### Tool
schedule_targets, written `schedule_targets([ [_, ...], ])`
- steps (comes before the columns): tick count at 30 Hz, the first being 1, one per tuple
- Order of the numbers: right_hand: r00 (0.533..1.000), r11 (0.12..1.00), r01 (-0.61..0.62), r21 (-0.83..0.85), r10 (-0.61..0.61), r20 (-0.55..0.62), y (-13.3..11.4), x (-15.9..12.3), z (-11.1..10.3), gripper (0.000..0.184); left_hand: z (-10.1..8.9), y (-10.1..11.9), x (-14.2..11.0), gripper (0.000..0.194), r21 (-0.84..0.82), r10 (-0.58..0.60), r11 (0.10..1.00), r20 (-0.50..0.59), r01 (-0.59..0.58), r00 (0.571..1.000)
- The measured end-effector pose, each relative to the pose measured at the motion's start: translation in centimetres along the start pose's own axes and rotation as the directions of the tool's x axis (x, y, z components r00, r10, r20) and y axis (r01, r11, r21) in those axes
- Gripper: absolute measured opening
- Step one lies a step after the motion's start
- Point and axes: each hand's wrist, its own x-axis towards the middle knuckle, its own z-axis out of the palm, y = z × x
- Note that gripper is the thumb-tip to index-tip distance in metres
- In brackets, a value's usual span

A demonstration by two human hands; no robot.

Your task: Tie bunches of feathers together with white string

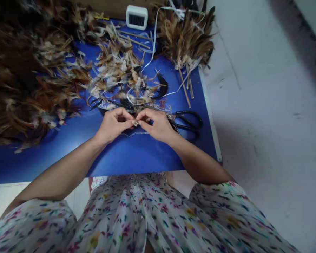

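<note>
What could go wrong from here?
Black-handled scissors lie right beside the right hand; a sideways shift might bump them. The white ribbon loops loosely among the feathers and could snag. Both hands, the left too, pinch at something small between the fingertips, so it may slip; what it is, I can't tell.

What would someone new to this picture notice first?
Probably the big mass of brown feathers filling the table's left side. Next, the left hand and right hand pinched together near the front edge, with black-handled scissors just right of them.
</note>
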Motion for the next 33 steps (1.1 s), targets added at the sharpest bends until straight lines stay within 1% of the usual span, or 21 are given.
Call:
schedule_targets([
  [5, 1.0, 1.0, -0.017, -0.013, 0.017, -0.003, 0.0, 0.0, 0.2, 0.01, 0.1, 0.0, -0.2, 0.029, 0.129, 0.087, 0.988, -0.037, -0.081, 0.996],
  [10, 0.999, 0.999, -0.041, 0.036, 0.041, -0.003, 0.1, 0.1, 0.4, 0.008, 0.2, 0.0, -0.3, 0.021, 0.224, 0.137, 0.968, -0.072, -0.117, 0.988],
  [15, 0.989, 0.982, -0.146, 0.117, 0.148, -0.012, 0.2, 0.2, 0.7, 0.001, 0.2, -0.8, -0.4, 0.018, 0.272, 0.182, 0.95, -0.077, -0.155, 0.98],
  [18, 0.979, 0.964, -0.196, 0.179, 0.202, -0.015, 0.4, 0.3, 0.9, 0.005, 0.2, -1.1, -0.5, 0.017, 0.295, 0.208, 0.939, -0.087, -0.174, 0.974],
  [24, 0.966, 0.948, -0.249, 0.197, 0.257, -0.017, 0.7, 0.4, 1.2, 0.009, 0.5, -1.0, -0.5, 0.019, 0.308, 0.223, 0.935, -0.114, -0.179, 0.968],
  [30, 0.969, 0.959, -0.235, 0.155, 0.244, -0.041, 0.5, 0.4, 1.1, 0.006, 0.5, -0.9, -0.6, 0.019, 0.361, 0.231, 0.916, -0.116, -0.175, 0.966],
  [33, 0.968, 0.96, -0.24, 0.144, 0.247, -0.034, 0.4, 0.4, 1.1, 0.006, 0.5, -1.0, -0.7, 0.019, 0.38, 0.228, 0.909, -0.107, -0.172, 0.968],
])
